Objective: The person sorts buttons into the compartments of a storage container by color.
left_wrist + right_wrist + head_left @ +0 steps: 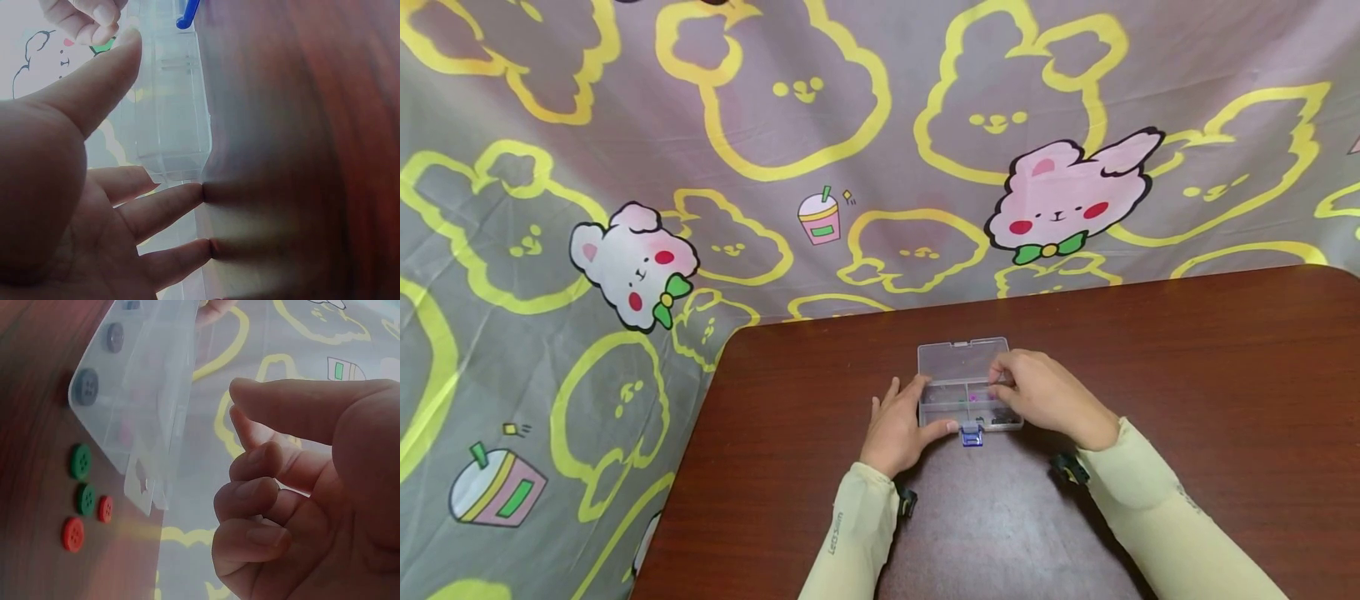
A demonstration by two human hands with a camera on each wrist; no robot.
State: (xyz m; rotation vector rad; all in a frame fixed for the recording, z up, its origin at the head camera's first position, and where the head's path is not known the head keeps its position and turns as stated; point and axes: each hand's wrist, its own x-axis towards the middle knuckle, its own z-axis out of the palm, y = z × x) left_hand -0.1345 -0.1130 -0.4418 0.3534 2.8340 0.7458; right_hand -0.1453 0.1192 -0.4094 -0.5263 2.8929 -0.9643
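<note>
- At the far left, behind the table (760, 467), a grey patterned curtain (634, 267) is seen; yellow outlines, pink-cheeked animal heads and drink cups are printed on it.
- Left hand (895, 429), pale sleeve (857, 533) above it: fingers spread and extended, nothing enclosed. The left end of the box is spanned by it, with the thumb laid along the front edge.
- Clear plastic box (942, 414): located on the table between the two hands, divided into compartments. The lid (958, 360) is raised at the back.
- In the back compartments, a small green item (961, 401) is noted left of the divider and a magenta item (974, 398) right of it.
- Blue latch (972, 437): seen at mid-front, projecting toward the person.
- Dark buttons (87, 386) are contained in the front-right compartment.
- On the table just beside the box, two green buttons (80, 461) and two red buttons (74, 534) are recorded by the right wrist camera.
- Right hand (1037, 396): held above the box's right side, fingers bent, thumb and index tips brought close. Whether anything is held cannot be told.
</note>
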